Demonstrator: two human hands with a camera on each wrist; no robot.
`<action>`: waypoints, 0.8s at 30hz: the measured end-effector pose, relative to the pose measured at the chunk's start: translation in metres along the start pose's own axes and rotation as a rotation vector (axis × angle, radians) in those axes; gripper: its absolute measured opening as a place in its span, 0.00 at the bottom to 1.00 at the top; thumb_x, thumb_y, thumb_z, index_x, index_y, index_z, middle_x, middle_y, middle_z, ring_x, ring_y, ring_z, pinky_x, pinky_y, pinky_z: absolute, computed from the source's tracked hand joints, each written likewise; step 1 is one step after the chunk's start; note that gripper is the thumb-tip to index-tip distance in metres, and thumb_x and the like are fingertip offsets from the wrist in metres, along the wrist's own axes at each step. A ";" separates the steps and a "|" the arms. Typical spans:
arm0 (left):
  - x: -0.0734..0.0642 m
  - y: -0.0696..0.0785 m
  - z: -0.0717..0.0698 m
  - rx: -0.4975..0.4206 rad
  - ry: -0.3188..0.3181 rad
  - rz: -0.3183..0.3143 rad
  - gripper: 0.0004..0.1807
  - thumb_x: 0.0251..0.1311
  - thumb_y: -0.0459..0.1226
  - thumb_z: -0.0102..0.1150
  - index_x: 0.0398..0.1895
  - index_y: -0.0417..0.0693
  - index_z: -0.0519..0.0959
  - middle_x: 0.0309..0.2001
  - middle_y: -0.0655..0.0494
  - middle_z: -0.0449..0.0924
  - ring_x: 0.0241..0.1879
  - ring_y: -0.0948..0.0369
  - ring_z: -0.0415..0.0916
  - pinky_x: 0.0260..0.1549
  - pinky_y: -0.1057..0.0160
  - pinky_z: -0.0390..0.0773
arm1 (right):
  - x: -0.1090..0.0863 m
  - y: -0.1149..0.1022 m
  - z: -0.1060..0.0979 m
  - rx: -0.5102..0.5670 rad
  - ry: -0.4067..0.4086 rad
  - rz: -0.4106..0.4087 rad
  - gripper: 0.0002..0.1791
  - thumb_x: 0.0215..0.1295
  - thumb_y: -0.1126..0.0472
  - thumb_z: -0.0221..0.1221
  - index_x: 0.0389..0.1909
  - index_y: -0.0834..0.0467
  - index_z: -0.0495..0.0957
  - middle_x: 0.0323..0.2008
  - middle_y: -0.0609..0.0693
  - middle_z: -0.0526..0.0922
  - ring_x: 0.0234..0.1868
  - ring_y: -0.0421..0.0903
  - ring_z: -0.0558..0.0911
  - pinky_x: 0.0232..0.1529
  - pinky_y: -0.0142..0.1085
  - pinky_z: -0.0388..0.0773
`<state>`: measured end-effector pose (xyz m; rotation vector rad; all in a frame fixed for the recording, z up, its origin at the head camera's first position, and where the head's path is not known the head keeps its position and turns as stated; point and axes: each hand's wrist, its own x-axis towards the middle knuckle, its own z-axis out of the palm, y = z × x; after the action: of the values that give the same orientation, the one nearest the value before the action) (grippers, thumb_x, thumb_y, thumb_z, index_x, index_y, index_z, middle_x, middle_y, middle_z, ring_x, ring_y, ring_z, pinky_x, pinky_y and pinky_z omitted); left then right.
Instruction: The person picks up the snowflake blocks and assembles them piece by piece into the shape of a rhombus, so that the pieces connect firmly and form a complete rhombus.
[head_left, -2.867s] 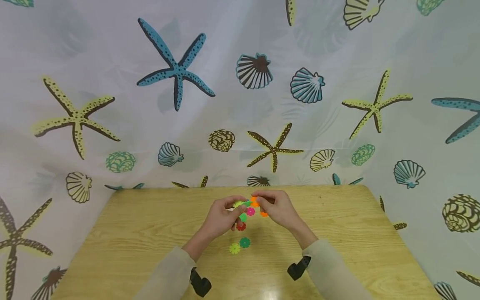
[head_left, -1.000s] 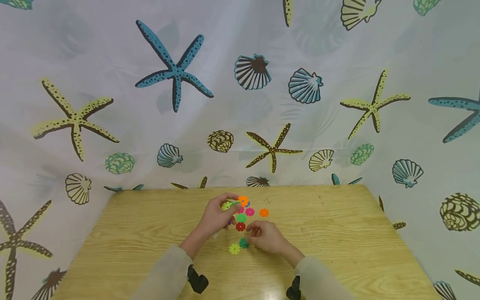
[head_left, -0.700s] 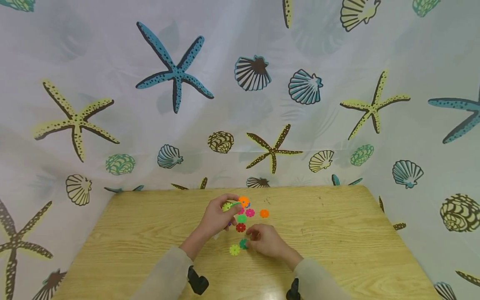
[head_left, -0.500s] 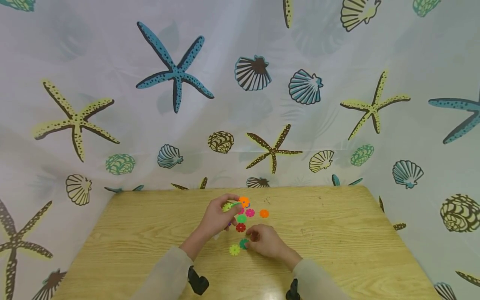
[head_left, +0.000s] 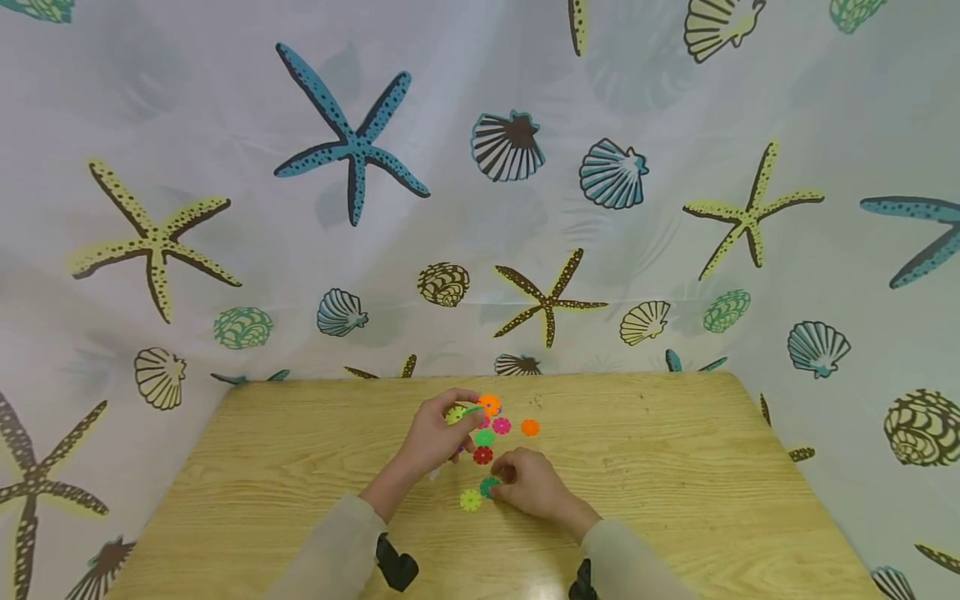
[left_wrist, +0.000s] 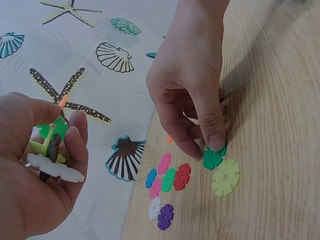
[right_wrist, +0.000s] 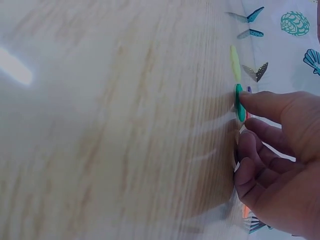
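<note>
My left hand (head_left: 431, 435) grips a cluster of interlocked plastic snowflake discs (left_wrist: 54, 167) above the table. White, yellow, green and black pieces show in the left wrist view, and an orange disc (head_left: 490, 404) sticks out at the fingertips in the head view. Part of the cluster is hidden by the palm. Lower down, my right hand (head_left: 534, 483) has thumb and index finger at the edge of a dark green disc (left_wrist: 214, 158), which lies on the table. A yellow disc (left_wrist: 226, 178) lies flat beside it.
Loose discs lie on the wooden table (head_left: 660, 483) between the hands: red (left_wrist: 182, 176), light green (left_wrist: 168, 180), pink (left_wrist: 164, 163), blue (left_wrist: 151, 178), white (left_wrist: 155, 208) and purple (left_wrist: 165, 217). Another orange disc (head_left: 530, 427) lies farther right. A shell-patterned curtain (head_left: 450, 208) rises behind.
My right hand has left the cluster at the left hand and come down to the dark green disc. An orange disc now stays on the cluster. Over the last second both hands have barely moved.
</note>
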<state>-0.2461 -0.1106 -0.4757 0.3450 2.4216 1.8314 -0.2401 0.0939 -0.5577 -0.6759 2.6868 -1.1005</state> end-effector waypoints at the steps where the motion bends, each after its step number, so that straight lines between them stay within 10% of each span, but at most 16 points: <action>1: 0.000 0.000 0.000 0.000 -0.001 0.002 0.20 0.75 0.37 0.62 0.65 0.41 0.78 0.41 0.43 0.87 0.18 0.63 0.80 0.16 0.66 0.76 | 0.000 0.000 0.001 -0.003 0.000 0.000 0.12 0.65 0.60 0.72 0.45 0.62 0.87 0.38 0.50 0.83 0.39 0.41 0.77 0.42 0.34 0.77; 24: -0.002 0.002 -0.001 -0.002 0.005 -0.009 0.20 0.75 0.37 0.62 0.65 0.41 0.78 0.41 0.43 0.89 0.18 0.64 0.79 0.15 0.67 0.74 | -0.002 0.000 -0.016 0.181 -0.028 0.004 0.06 0.69 0.66 0.67 0.44 0.63 0.84 0.36 0.50 0.85 0.35 0.40 0.78 0.38 0.31 0.78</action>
<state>-0.2446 -0.1118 -0.4738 0.3286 2.4203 1.8338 -0.2431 0.1051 -0.5466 -0.6491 2.5238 -1.3032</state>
